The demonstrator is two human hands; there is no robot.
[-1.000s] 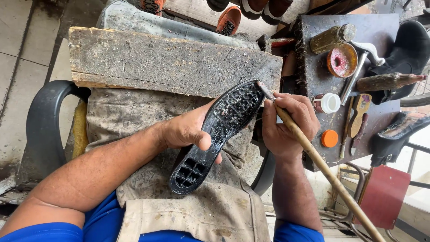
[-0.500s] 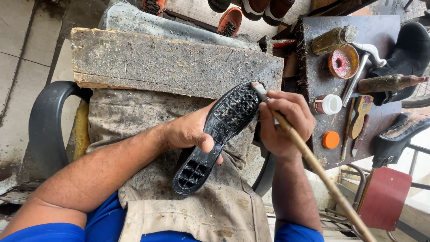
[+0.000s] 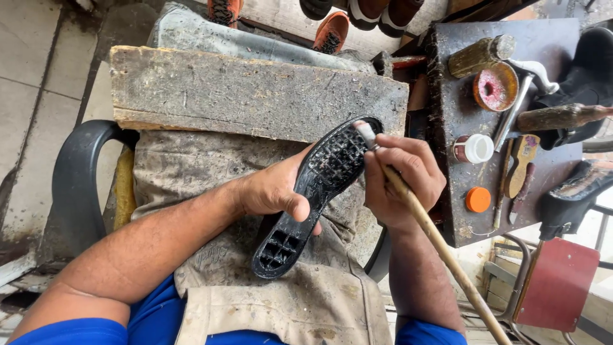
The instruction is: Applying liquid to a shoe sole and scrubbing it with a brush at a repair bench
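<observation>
My left hand (image 3: 274, 188) grips a black shoe sole (image 3: 319, 191) at its waist, inner ribbed side up, over my lap. My right hand (image 3: 402, 179) is closed around a long wooden-handled brush (image 3: 440, 246). The brush's pale tip touches the sole's toe end near the worn wooden board (image 3: 255, 96). The handle runs down to the lower right, past my forearm.
A stained apron (image 3: 281, 300) covers my lap. On the dark side table (image 3: 456, 121) sit a small white jar (image 3: 476, 148), an orange lid (image 3: 478, 199), a round tin (image 3: 495, 86), and hand tools. Shoes (image 3: 332, 30) lie beyond the board. A black chair arm (image 3: 80, 185) curves at left, a red stool (image 3: 555, 284) at lower right.
The brush tip has slid a little left along the toe end of the sole. My left hand keeps the sole in the same grip.
</observation>
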